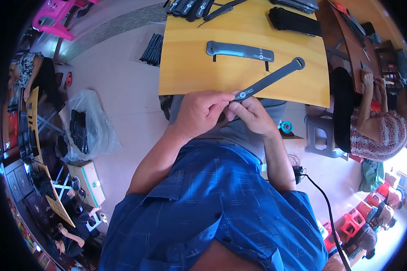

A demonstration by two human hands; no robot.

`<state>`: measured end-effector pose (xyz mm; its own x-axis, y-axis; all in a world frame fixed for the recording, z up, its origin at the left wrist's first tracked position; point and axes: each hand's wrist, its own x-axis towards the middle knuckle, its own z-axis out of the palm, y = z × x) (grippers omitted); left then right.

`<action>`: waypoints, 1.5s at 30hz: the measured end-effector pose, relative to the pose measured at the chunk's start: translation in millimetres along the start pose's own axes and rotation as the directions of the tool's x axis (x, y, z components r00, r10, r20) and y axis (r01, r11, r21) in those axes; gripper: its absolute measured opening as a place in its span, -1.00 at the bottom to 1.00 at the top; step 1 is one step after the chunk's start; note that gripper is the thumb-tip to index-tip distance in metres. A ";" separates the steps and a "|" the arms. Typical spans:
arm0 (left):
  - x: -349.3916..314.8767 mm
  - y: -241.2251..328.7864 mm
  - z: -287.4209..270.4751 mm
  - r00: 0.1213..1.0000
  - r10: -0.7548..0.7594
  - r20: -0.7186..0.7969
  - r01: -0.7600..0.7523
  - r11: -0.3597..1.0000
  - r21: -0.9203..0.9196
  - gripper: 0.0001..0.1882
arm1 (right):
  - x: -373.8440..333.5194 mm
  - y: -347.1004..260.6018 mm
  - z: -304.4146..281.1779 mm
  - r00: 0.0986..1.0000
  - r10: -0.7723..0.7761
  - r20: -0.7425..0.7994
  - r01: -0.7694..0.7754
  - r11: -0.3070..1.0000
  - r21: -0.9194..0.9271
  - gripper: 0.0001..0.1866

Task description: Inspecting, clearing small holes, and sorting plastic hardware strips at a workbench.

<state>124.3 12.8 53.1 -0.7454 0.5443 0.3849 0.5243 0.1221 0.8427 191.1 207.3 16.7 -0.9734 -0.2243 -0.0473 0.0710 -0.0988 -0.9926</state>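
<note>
A flat dark strap [276, 79] with a rounded, holed end slants up to the right over the near edge of the yellow table. Its lower end is pinched between the fingertips of my left hand [199, 113] and my right hand [253, 116], which meet just in front of the table edge. My fingers partly hide that end. Beyond my hands, another dark strap [239, 51] lies across the tabletop, its holed end to the left. Two short black tabs stick out from under its near edge.
The yellow table [181, 77] carries dark straps [185, 8] at its far left and black stacks [294, 21] at its far right. A bundle of dark strips [152, 49] lies left of it. Another person [380, 122] sits at right by a grey stool [320, 133]. A black cable [325, 198] runs beside me.
</note>
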 end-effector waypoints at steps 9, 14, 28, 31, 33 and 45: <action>13.1 -4.5 -8.2 0.995 -0.002 0.102 -0.003 0.999 0.044 -0.87 | 0.5 1.8 11.2 0.995 0.062 -0.074 -0.048 0.983 0.177 -0.75; 22.2 -5.4 -15.4 0.991 0.096 0.090 -0.101 0.994 0.050 -0.89 | 12.4 -7.4 9.8 1.000 -0.026 -0.016 0.027 0.994 0.106 -0.72; 8.7 8.5 -17.9 0.953 0.129 0.274 -0.130 0.991 -0.012 -0.91 | -4.8 -44.5 -21.2 0.937 0.098 0.334 -0.020 0.973 -0.230 -0.73; 10.7 13.9 -20.0 0.941 0.211 0.264 -0.224 0.974 0.022 -0.82 | -3.0 -42.2 -21.9 0.926 0.109 0.361 -0.028 0.974 -0.223 -0.73; 14.3 20.5 -26.5 0.907 0.215 0.363 -0.224 0.974 -0.019 -0.70 | -2.7 -44.6 -16.3 0.933 0.113 0.343 -0.067 0.988 -0.143 -0.71; 24.4 13.1 -26.5 0.867 0.334 0.370 -0.379 0.924 0.052 -0.69 | -6.9 -34.1 -5.4 0.951 0.189 0.246 -0.200 0.980 0.021 -0.53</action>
<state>102.1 5.6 83.5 -0.3182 0.8199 0.4760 0.7882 -0.0502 0.6134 194.3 217.4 50.3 -0.8585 -0.4701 -0.2049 0.2691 -0.0727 -0.9604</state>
